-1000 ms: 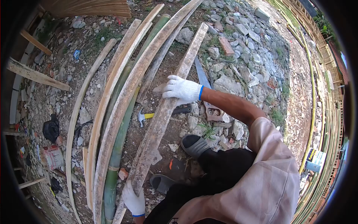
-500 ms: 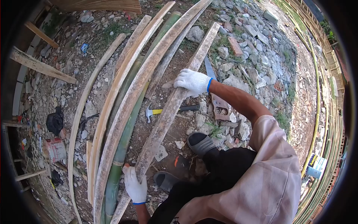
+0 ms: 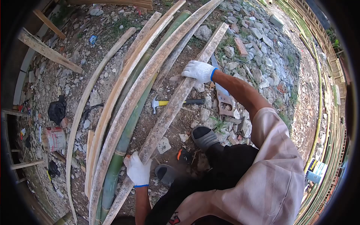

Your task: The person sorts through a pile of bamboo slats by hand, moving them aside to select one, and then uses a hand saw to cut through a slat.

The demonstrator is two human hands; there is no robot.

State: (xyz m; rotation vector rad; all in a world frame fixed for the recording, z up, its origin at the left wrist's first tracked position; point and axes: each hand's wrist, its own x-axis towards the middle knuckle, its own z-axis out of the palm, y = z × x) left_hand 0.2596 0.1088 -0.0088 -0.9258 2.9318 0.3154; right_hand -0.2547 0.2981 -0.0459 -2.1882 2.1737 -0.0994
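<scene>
A long, weathered wooden plank runs diagonally in front of me. My left hand, in a white glove with a blue cuff, is closed around its lower part. Farther up, my gloved right hand grips the same plank from above, its thumb side partly hidden. Beneath the plank, a claw hammer with a yellow and black handle lies on the ground. A handsaw with a wooden handle rests beside my right forearm.
Left of the plank lie a green bamboo pole and several long boards. Stones and a brick cover the upper right. A paint can stands at right; a black bag and a bucket are at left.
The whole view has shifted slightly, so the ground things sit a little to the right. My left hand has moved a little up along the plank; both hands still hold it.
</scene>
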